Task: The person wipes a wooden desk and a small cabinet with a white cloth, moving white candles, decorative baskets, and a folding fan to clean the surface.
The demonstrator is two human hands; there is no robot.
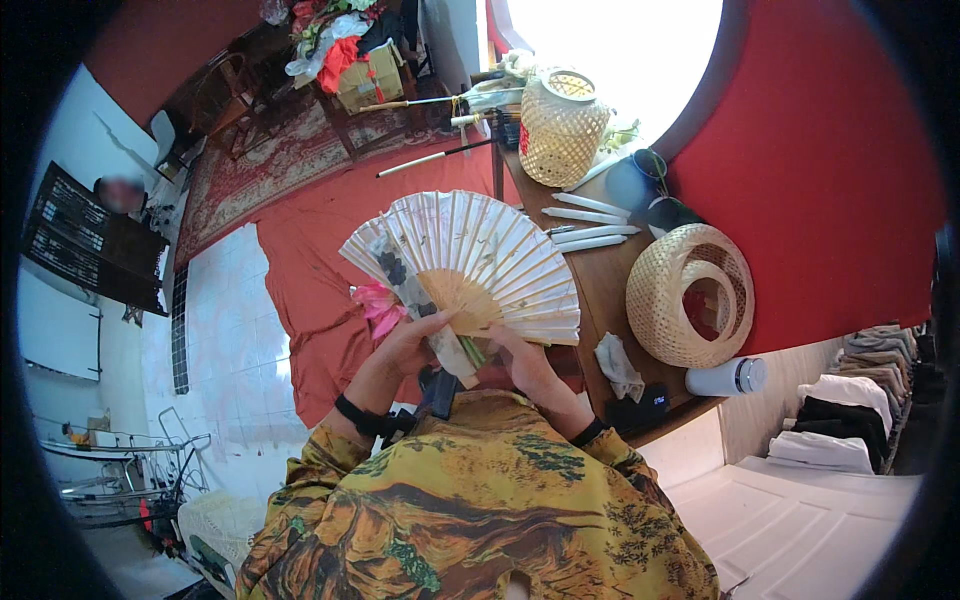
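Observation:
A white folding fan (480, 247) with bamboo ribs and painted figures is spread in front of my chest. My left hand (409, 345) grips its lower left side near the narrow guard end. At the lower right of the ribs, my right hand (521, 360) holds the fan by its edge. A pink artificial flower (379, 306) sticks out on the left behind my left hand, and green stems (472, 351) show between the hands below the ribs. Whether a hand also holds the stems cannot be told.
At the right, a wooden table (600, 292) bears white folded fans (592, 217), a woven bamboo lantern (562, 127), a ring-shaped woven basket (690, 296), a crumpled cloth (619, 367) and a white flask (726, 376). Red cloth (315, 300) covers part of the floor.

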